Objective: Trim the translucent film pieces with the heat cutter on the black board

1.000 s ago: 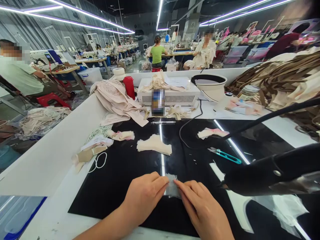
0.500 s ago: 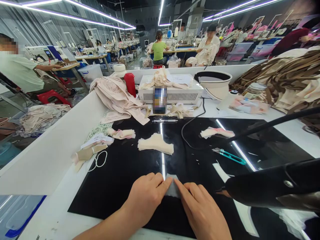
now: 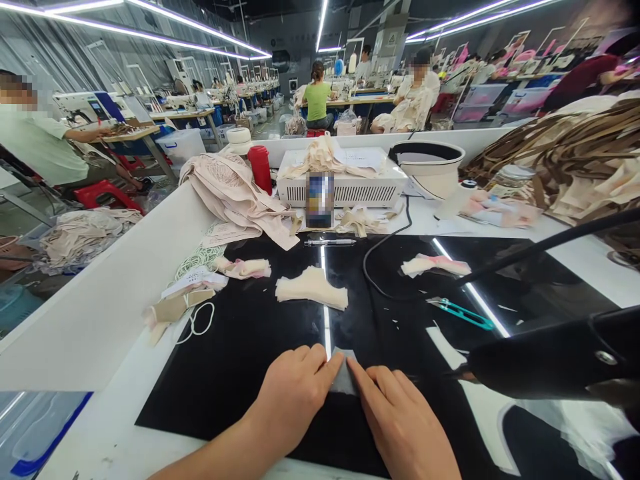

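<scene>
A small, thin, translucent whitish fabric piece (image 3: 344, 381) lies flat on the black mat (image 3: 225, 380) in front of me. My left hand (image 3: 296, 393) rests at its left side, fingers curled together, with a fingertip pressed on the piece near its upper edge. From the right, my right hand (image 3: 395, 417) pins the same piece with its index finger, the other fingers bent in. The two fingertips nearly meet. Farther up the mat sits a stack of cream fabric pieces (image 3: 311, 289). What is under my palms is hidden.
At right a black, corded handheld tool (image 3: 555, 363) juts in above cream strips (image 3: 493, 427). Turquoise thread snips (image 3: 463, 314) and a pen (image 3: 330, 242) lie on the mat. Behind stand a white vented box (image 3: 345, 190) and a red bottle (image 3: 259, 170). Co-workers sit beyond.
The black tool at right has shifted slightly to the right, and its tip has drawn away from my right hand. My hands and the fabric piece have hardly moved.
</scene>
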The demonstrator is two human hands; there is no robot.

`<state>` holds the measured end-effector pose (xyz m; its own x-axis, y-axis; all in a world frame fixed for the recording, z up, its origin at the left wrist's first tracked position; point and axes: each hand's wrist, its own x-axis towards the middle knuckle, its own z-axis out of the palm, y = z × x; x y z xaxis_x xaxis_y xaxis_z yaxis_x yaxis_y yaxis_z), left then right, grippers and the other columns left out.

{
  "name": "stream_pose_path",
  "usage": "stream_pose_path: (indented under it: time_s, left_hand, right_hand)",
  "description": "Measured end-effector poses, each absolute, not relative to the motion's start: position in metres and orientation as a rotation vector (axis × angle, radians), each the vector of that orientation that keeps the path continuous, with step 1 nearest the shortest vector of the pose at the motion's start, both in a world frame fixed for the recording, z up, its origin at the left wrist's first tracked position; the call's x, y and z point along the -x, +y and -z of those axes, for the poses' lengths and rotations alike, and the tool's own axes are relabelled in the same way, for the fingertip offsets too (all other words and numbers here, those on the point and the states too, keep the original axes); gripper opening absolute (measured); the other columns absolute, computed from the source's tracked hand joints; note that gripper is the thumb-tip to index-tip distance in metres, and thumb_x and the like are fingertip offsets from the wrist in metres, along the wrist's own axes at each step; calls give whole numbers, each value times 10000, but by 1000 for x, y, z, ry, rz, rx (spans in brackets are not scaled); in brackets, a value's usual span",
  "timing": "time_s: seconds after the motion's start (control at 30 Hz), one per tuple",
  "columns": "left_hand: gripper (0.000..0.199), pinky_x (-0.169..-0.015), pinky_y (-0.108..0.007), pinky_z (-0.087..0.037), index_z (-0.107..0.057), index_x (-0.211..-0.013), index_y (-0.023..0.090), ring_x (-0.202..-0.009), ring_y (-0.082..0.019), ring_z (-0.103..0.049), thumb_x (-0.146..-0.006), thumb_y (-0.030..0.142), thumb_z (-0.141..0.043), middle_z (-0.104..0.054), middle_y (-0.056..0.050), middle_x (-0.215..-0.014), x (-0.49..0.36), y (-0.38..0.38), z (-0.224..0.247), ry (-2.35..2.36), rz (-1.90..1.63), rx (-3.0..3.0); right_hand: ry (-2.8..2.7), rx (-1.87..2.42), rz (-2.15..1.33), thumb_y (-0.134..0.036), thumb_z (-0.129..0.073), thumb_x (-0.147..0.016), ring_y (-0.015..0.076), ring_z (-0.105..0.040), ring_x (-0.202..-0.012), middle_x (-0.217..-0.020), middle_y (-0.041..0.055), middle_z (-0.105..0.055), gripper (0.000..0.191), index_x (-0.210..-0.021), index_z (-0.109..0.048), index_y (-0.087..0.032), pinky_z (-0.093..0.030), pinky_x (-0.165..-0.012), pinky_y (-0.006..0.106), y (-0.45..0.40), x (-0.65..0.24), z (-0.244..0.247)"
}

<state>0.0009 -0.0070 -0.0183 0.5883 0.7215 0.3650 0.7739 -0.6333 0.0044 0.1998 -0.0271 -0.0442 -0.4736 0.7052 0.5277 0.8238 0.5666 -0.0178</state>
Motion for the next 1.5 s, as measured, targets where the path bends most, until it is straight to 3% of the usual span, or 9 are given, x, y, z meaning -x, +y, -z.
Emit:
stream_pose_path:
  time_s: [0.6,0.7,0.83,0.97,1.33,1.5]
  left_hand:
    - [280,-528,-319,-526,-602,-1267,148,-624,-184,-598,-1010,87,-508,-612,-4,-805,-2,-6,22,-1298,506,2668]
    - [259,-643,-358,-575,-602,-1270,137,-760,-209,-653,-1035,121,-496,-669,-42,-909,-2,-7,18,-1282,615,2654]
    - [255,-927,-356,-577,-599,-1273,135,-1045,-203,-673,-1064,125,-454,-704,-61,-1124,-6,-8,13,-1181,795,2753]
    - [229,-1062,-317,-530,-624,-1185,120,-1105,-171,-678,-1082,158,-423,-723,-46,-1147,-10,-8,15,-1142,896,2819]
    - [326,-997,-356,-601,-622,-1250,89,-1137,-211,-707,-1111,252,-375,-738,-83,-1212,-9,-7,28,-1137,771,2776]
    - [378,-962,-348,-614,-627,-1227,83,-1118,-212,-720,-1125,299,-334,-747,-96,-1208,-10,-7,27,-1098,747,2740]
  right_hand:
    - [-2316,1251,364,-79,-283,-1044,193,-576,-651,-808,68,-627,403,-1300,-594,-57,-553,-677,358,-25,-198,46]
    - [-2315,1243,343,-101,-275,-1054,195,-585,-654,-811,72,-631,411,-1306,-598,-66,-562,-673,357,-25,-199,46]
    - [-2320,1229,313,-133,-292,-1061,197,-592,-636,-801,73,-632,392,-1279,-611,-75,-566,-617,345,-24,-200,45]
    - [-2322,1232,326,-123,-278,-1057,192,-600,-614,-782,70,-627,398,-1274,-605,-62,-560,-571,338,-23,-199,43]
    - [-2316,1242,359,-80,-269,-1036,197,-637,-596,-777,81,-654,415,-1273,-609,-51,-592,-562,355,-22,-194,43]
    - [-2242,1212,275,-192,-314,-1075,220,-691,-689,-890,126,-720,409,-1271,-655,-81,-609,-630,377,-26,-200,38]
